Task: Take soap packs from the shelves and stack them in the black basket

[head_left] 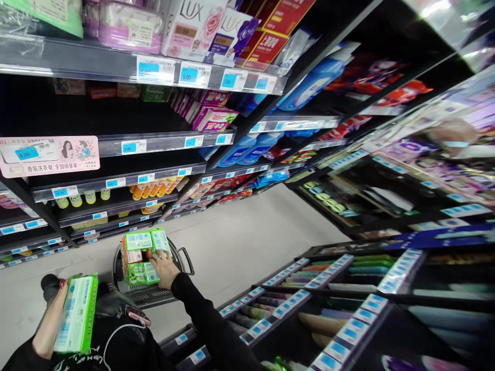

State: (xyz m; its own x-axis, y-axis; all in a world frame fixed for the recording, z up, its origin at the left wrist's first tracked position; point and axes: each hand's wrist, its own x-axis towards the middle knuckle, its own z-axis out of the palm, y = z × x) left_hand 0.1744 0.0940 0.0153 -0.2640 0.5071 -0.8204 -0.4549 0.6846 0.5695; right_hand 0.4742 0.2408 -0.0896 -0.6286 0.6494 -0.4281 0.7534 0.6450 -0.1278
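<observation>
My left hand (58,310) grips a green and white soap multipack (79,314) at the lower left, close to my body. Its fingers are mostly hidden behind the pack. My right hand (165,269) reaches down into a dark round-cornered basket (117,268). The fingers are slightly apart and touch the packs near a gap in the middle. Inside lie several green packs (139,241) and a smaller orange and white pack (134,256). The fingertips are partly hidden among them.
A black basket handle (187,260) sticks out to the right. Left shelves (112,183) hold a purple box stack (214,118), Lux boxes (195,26) and blue bottles (253,150). More shelving (328,288) lines the right. Pale floor (247,232) lies between. A phone (138,315) rests on my lap.
</observation>
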